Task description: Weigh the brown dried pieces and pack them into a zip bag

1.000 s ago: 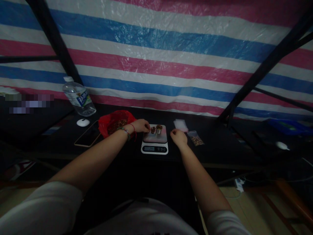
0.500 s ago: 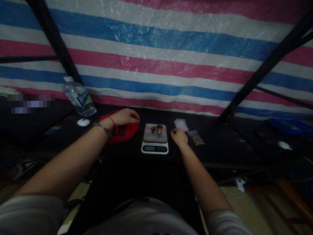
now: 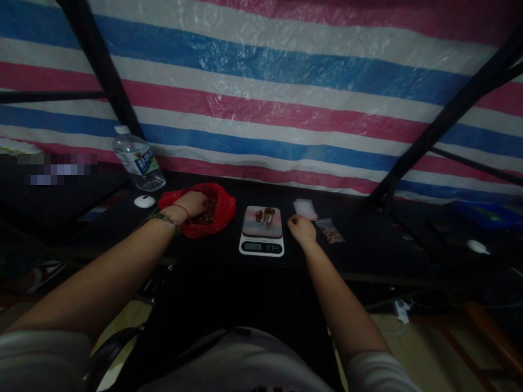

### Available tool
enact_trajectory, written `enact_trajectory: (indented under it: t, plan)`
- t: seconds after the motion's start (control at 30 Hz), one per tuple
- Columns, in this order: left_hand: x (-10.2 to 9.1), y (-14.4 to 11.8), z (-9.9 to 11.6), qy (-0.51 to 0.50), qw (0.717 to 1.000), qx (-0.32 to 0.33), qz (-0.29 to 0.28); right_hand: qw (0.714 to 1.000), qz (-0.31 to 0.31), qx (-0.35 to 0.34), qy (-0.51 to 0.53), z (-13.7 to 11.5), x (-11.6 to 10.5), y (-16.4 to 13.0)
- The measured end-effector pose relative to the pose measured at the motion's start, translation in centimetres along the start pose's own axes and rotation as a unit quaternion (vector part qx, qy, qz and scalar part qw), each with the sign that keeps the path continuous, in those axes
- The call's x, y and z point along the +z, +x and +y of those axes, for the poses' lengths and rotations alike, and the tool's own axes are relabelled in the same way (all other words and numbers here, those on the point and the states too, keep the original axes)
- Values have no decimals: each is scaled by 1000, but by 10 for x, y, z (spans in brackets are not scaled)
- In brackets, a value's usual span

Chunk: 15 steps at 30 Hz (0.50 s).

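A second ago we saw the left hand [image 3: 195,204] pinching at the small brown pieces on the scale [image 3: 262,235]; half a second ago it hovered over the red bag [image 3: 218,211], and now it is sunk into the bag's mouth, fingers curled down among the brown bits inside. Whether it grips any of them we cannot tell, since the fingertips are buried. The right hand [image 3: 302,228] has hardly moved: it rests on the black table [image 3: 368,239] just right of the scale, loosely curled, holding nothing we can make out

The bag is thin, crinkled red plastic, slumped open. The scale is a flat white slab with a dull metal plate and a dark display strip; on the plate stand a small round metal cup [image 3: 268,214] and a few brown lumps [image 3: 259,215] beside it. Right of the hand lie a small clear pouch [image 3: 332,232] with brown contents and a pale flat packet [image 3: 304,207]. A clear plastic bottle [image 3: 139,160] and a white oval mouse [image 3: 144,201] sit to the left

The display digits are too dim to read, and a smeared patch covers the far left
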State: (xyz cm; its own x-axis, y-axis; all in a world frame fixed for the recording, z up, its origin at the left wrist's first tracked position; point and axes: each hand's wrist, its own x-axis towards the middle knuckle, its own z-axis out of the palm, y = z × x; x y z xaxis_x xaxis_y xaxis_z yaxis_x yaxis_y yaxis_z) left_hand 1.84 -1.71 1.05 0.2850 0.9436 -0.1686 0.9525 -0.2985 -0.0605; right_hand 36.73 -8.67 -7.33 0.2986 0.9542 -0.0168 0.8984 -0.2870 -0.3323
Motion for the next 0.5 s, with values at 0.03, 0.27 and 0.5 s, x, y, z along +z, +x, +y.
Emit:
enact_trajectory:
  t: [0.03,0.27,0.5]
  plan:
    - [1,1,-1,2,1000,-2,-3,1000,-1,2,5,0,0,0]
    - [11,9,-10,-12,999,27,17,989,136,-54,-15,9,-12,6]
    - [-8,-24,6,-30,991,17,130,989,75,21,-127,13,-29,22]
